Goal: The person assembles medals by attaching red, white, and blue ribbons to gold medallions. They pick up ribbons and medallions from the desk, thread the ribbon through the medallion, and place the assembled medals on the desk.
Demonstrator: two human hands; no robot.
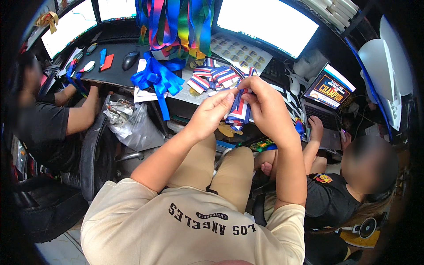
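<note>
Both of my hands meet at the desk's front edge over a folded red, white and blue striped medal ribbon (239, 110). My left hand (213, 110) pinches its left side between thumb and fingers. My right hand (267, 106) is curled round its upper end, fingertips pressed together. Just below the ribbon shows a gold-coloured medal (229, 130); my hands and the ribbon hide how the two join. Behind my fingers, a pile of similar striped ribbons (224, 76) lies on the desk, with a gold medal (194, 92) partly under it.
Blue ribbons (155, 79) lie left of the pile. Colourful ribbons (174, 26) hang between the monitors. A sheet of round stickers (240, 53) lies behind. One person (48, 115) works at left, another (335, 194) at a laptop (329, 95) at right. A plastic bag (139, 128) is below the desk.
</note>
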